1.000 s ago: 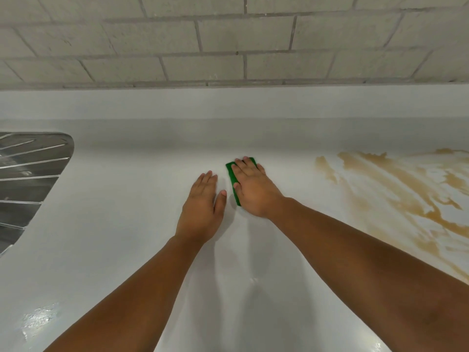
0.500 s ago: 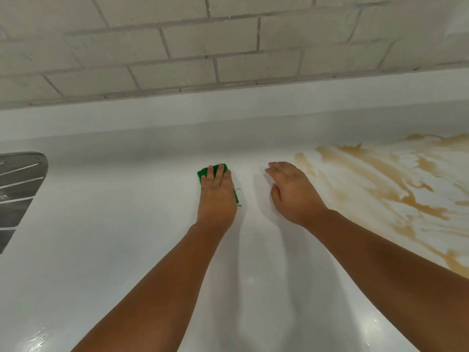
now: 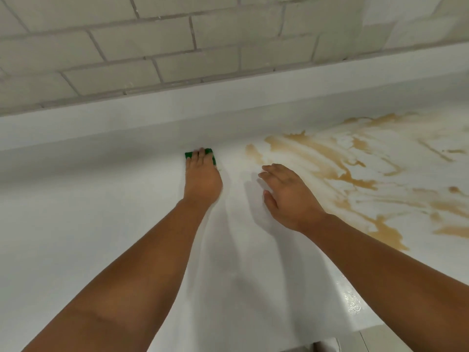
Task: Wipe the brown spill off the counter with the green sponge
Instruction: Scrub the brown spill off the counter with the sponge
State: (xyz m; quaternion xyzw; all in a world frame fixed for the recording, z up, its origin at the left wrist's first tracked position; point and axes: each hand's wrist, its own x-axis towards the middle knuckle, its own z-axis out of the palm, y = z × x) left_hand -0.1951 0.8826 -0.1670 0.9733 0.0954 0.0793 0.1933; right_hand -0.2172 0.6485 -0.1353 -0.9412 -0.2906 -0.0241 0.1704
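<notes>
green sponge (image 3: 212,156) flat on the white surface (image 3: 101,199), far back where it meets the low upstand (image 3: 152,115) under the tiled wall (image 3: 177,54), and clear to the left of the brown spill (image 3: 330,158).

my left hand (image 3: 201,177) lies on top of it, palm down, fingers straight and close together, pressing rather than gripping. only the sponge's far corners and a strip of its right edge show past my fingers.

my right hand (image 3: 289,196) is off to the right, apart from the sponge, between it and the nearest streaks of the spill. its fingers are loosely spread and it holds nothing. whether it touches the surface i cannot tell.

by the look of it the sponge is a thin, light, soft pad that will flex under my palm and skate easily on this glossy top. i judge it best held with the palm flat over its middle, or with fingertips hooked over the far edge and the thumb on a side, so it does not fold or slip out on a long stroke.

the spill is thin and streaky across the right side, and most of it looks unwiped. a wet patch (image 3: 352,301) glints near the front edge.
</notes>
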